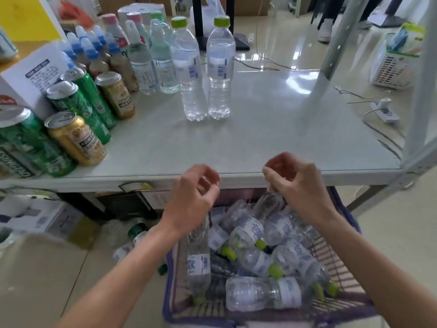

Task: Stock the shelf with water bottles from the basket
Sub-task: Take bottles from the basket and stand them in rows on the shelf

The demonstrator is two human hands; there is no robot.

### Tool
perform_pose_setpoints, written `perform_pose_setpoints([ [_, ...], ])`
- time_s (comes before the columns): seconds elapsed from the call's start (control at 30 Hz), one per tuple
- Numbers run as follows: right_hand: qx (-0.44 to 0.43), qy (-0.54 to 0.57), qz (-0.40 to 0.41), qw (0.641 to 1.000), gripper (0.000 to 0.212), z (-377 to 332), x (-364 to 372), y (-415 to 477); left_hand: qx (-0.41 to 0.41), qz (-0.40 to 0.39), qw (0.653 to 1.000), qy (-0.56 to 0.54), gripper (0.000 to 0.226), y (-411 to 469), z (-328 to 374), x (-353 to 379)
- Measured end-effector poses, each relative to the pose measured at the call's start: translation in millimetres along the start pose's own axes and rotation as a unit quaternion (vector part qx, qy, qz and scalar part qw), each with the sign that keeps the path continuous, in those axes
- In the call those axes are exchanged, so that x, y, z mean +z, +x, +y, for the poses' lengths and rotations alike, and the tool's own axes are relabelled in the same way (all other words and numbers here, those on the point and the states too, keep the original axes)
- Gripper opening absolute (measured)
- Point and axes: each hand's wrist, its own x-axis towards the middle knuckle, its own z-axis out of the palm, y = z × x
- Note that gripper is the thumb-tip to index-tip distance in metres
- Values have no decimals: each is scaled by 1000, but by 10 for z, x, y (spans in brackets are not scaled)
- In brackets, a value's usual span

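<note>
Right then my left grip [191,195] was curled round the base end of a water bottle [198,259], which hung cap-down beneath it over the near left corner of the basket [170,301]. My right grip [293,185] was pinching the end of a second bottle [268,203], which slanted down from my fingers toward the heap. Below and between both grips, loose bottles [262,294] lay on their sides in the basket, green caps pointing various ways. Just beyond my knuckles ran the front edge of the shelf [272,129]. Farther out from the grips, two green-capped bottles [218,74] stood upright on it, side by side. Off to the left of my left grip stood green and gold cans [75,138], with other capped drinks [142,62] lined up behind them.
</note>
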Motion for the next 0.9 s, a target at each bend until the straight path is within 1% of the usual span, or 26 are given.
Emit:
perform_pose_setpoints([
  [0.07, 3, -23, -89, 996, 8, 217, -65, -227, 8, -139, 989, 43, 10, -181, -15, 131],
  [0.1, 8, -66, -152, 986, 9, 339, -89, -276, 0, -198, 978, 71, 8, -231, -80, 230],
  [0.13, 17, -125, -222, 967, 9, 439, -114, -296, -15, -240, 965, 109, 8, -276, -162, 346],
  [0.2, 53, -255, -351, 899, 8, 654, -175, -259, -52, -294, 936, 187, 18, -317, -315, 566],
  [0.23, 80, -308, -391, 863, 13, 769, -207, -231, -70, -316, 923, 209, 30, -325, -373, 662],
  [0.27, 111, -352, -413, 833, 21, 894, -235, -203, -75, -333, 912, 227, 44, -322, -411, 737],
  [0.3, 136, -387, -418, 811, 30, 1019, -252, -177, -54, -338, 902, 263, 58, -310, -458, 798],
  [0.33, 147, -405, -415, 802, 38, 1136, -262, -155, -7, -335, 890, 309, 72, -298, -475, 840],
  [0.4, 140, -419, -410, 798, 48, 1367, -243, -121, 99, -325, 863, 373, 100, -284, -492, 885],
  [0.43, 137, -416, -413, 799, 52, 1458, -213, -121, 138, -321, 856, 380, 108, -270, -523, 902],
  [0.5, 132, -394, -408, 813, 58, 1582, -130, -178, 197, -320, 843, 385, 114, -227, -656, 983],
  [0.57, 112, -413, -382, 819, 55, 1607, -57, -282, 260, -315, 830, 380, 121, -177, -817, 1138],
  [0.6, 89, -444, -361, 815, 54, 1622, -6, -339, 291, -320, 820, 375, 123, -166, -875, 1206],
  [0.67, 44, -512, -314, 799, 61, 1649, 123, -458, 340, -341, 794, 371, 120, -134, -975, 1283],
  [0.73, 41, -557, -296, 775, 71, 1695, 253, -599, 375, -345, 783, 357, 112, -95, -958, 1255],
  [0.77, 46, -564, -291, 771, 74, 1730, 305, -668, 379, -340, 789, 344, 108, -76, -905, 1228],
  [0.83, 39, -573, -273, 772, 74, 1831, 361, -748, 354, -327, 820, 309, 95, -77, -733, 1208],
  [0.9, 16, -578, -263, 772, 77, 1891, 362, -771, 283, -306, 877, 237, 80, -110, -551, 1268],
])
